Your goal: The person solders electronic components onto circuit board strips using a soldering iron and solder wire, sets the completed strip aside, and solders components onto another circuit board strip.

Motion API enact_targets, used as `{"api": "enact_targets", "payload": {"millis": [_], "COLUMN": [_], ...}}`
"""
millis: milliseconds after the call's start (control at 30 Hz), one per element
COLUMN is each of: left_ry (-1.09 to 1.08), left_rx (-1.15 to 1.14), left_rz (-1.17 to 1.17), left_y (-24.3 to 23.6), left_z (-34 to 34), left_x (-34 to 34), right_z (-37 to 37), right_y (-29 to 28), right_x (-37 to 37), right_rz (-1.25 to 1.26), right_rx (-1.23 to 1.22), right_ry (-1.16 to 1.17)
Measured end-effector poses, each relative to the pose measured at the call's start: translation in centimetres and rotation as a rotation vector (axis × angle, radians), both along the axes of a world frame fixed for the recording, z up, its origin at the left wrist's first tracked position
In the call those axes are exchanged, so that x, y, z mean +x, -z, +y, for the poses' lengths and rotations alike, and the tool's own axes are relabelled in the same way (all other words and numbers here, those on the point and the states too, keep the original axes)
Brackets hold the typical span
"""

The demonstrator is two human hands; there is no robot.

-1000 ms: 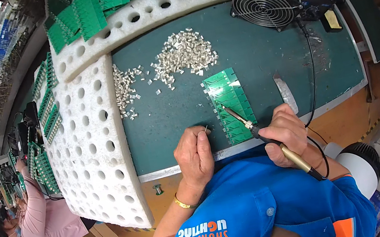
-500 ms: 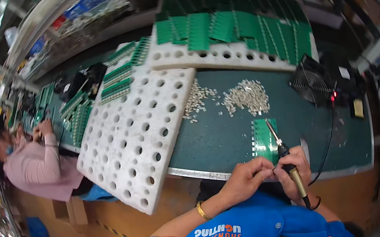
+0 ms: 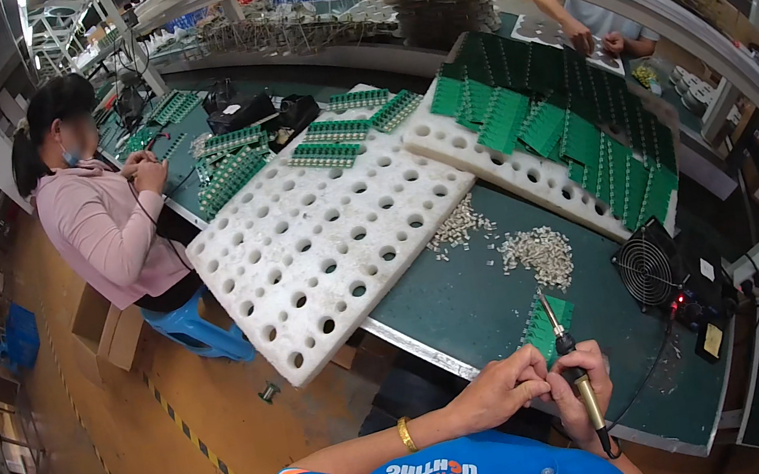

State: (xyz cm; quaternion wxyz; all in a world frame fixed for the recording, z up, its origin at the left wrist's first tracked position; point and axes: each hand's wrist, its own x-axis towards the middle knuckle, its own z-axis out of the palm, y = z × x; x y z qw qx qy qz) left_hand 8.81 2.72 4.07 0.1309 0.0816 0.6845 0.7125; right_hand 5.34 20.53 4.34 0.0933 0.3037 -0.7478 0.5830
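In my right hand (image 3: 583,382) is a soldering iron (image 3: 559,332), its metal tip pointing away from me over a green circuit board (image 3: 539,336). My left hand (image 3: 505,385) is beside it with thumb and fingers pinched together, close to my right fingers. Whatever sits in that pinch is too small to make out. The board lies on the dark green bench, partly hidden by my hands. Just beyond it is a heap of small whitish parts (image 3: 540,254), with a second heap (image 3: 459,226) to its left.
A white foam board with holes (image 3: 320,247) overhangs the bench edge, carrying assembled boards. Another foam board (image 3: 531,175) holds rows of green circuit boards (image 3: 575,136). A small black fan (image 3: 644,269) stands at right. A co-worker in pink (image 3: 102,220) sits at left; another person's hands (image 3: 593,39) are beyond.
My view has swung to the left and up, so more of the co-worker and floor shows. Both hands remain close together at the board, the soldering iron still in my right hand.
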Motion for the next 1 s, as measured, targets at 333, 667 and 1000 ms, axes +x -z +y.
{"api": "enact_targets", "payload": {"millis": [333, 667, 1000], "left_ry": [0.154, 0.348, 0.289], "left_rx": [0.039, -0.040, -0.090], "left_rz": [-0.113, 0.121, 0.103], "left_y": [0.2, 2.7, 3.3], "left_z": [-4.1, -7.8, -8.1], "left_x": [-0.4, -1.4, 0.3], "right_z": [-2.2, -4.8, -4.7], "right_y": [-2.0, -2.9, -2.0], "right_x": [1.5, 5.0, 5.8], "right_rz": [0.133, 0.037, 0.003], "right_rx": [0.174, 0.305, 0.180], "right_ry": [0.124, 0.411, 0.494]}}
